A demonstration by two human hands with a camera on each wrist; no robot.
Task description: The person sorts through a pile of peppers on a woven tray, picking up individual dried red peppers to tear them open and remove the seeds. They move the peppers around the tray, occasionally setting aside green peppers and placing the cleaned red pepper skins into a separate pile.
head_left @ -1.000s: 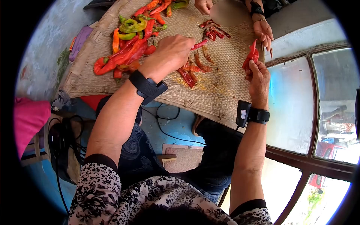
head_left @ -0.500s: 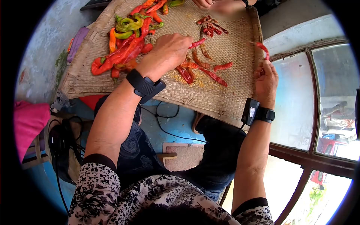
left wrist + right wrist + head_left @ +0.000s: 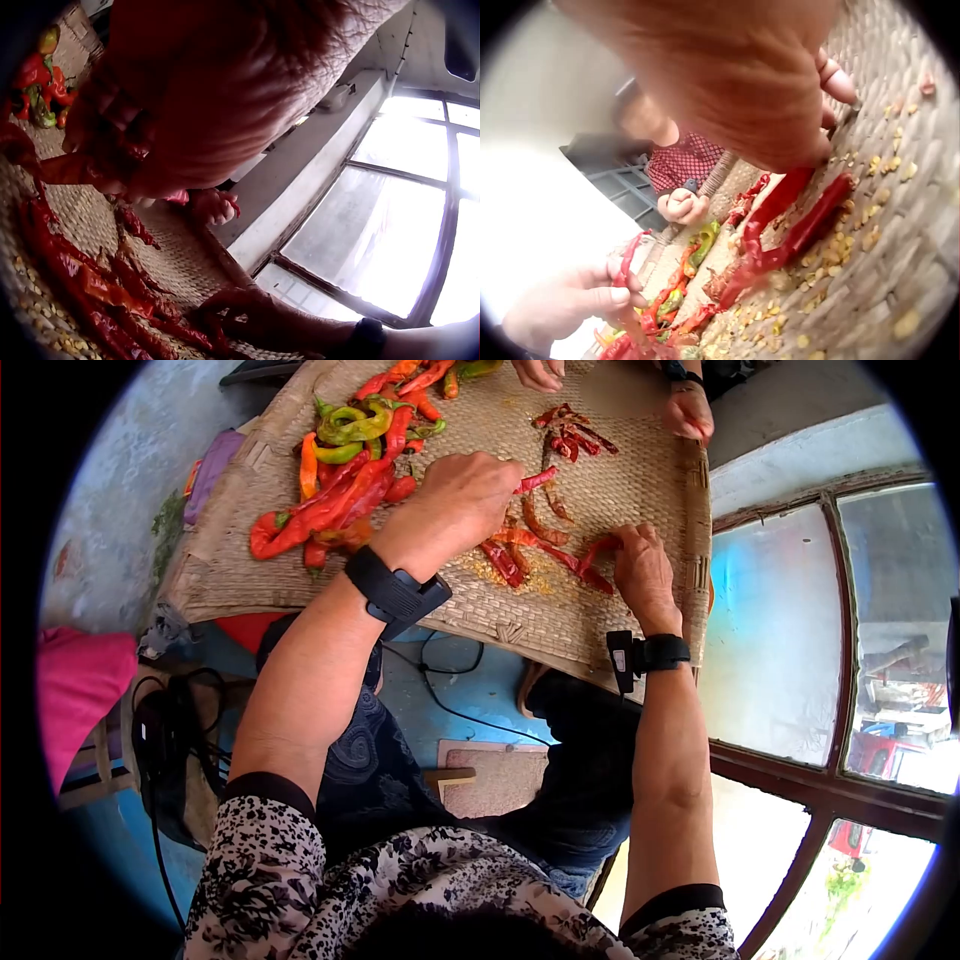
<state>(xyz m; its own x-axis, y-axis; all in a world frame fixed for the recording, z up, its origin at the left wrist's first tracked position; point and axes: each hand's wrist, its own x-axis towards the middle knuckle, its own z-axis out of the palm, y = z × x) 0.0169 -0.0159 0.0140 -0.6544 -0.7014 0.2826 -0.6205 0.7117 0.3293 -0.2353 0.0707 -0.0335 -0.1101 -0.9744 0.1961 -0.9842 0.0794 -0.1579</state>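
Observation:
My left hand [image 3: 465,500] pinches a slim red chili pepper [image 3: 537,480] above the middle of a woven tray [image 3: 600,630]; the right wrist view shows this chili [image 3: 634,255] upright between thumb and fingers. Low over the tray's right part, my right hand [image 3: 645,575] has its fingers curled round the end of another red chili [image 3: 600,547]. In the right wrist view that chili [image 3: 780,199] runs out from under the fingers, beside a second red one [image 3: 817,214]. Several wrinkled red chilies [image 3: 505,560] lie between my hands, among loose yellow seeds [image 3: 540,582].
Fresh red, orange and green peppers [image 3: 350,490] are heaped at the tray's left. A small pile of dark red chilies [image 3: 575,435] lies farther back. Another person's hands [image 3: 688,410] are at the far side. A window [image 3: 770,640] stands close on the right.
My right hand came from the tray's right edge, where it held up a red chili, inward and down to the tray. More red chilies lie near the middle. My left hand has barely moved.

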